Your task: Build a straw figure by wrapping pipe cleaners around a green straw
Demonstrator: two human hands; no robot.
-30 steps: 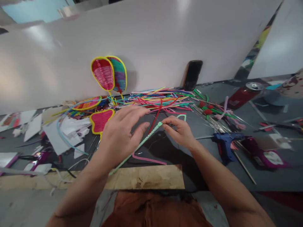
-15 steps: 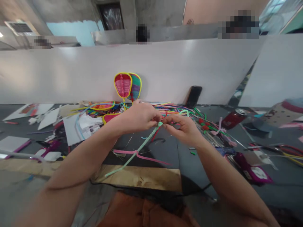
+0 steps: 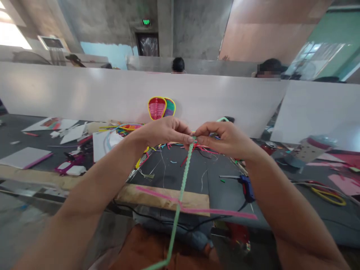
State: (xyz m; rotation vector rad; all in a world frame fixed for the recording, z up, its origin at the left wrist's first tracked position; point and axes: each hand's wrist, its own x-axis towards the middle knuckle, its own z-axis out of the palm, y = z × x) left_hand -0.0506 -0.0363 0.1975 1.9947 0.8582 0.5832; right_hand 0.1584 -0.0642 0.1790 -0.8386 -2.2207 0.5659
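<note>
My left hand [image 3: 165,132] and my right hand [image 3: 225,138] meet in mid-air above the dark table [image 3: 180,176], both pinching the top of a light green twisted pipe cleaner [image 3: 180,198]. The green strand hangs straight down toward my lap and bends at its lower end. A pink pipe cleaner [image 3: 197,204] is wound across it lower down and sticks out to both sides. A loose green end [image 3: 222,119] curls up behind my right hand.
A blue glue gun [image 3: 246,186] lies on the table to the right. Several coloured pipe cleaners [image 3: 123,129] and a yellow-edged woven fan [image 3: 161,108] sit by the white partition [image 3: 84,97]. Paper sheets [image 3: 25,156] lie left, a can [image 3: 268,147] right. People sit beyond the partition.
Both hands have lifted the green strand higher and toward me, so it now hangs vertically. The view has tilted up, showing the room beyond the partition.
</note>
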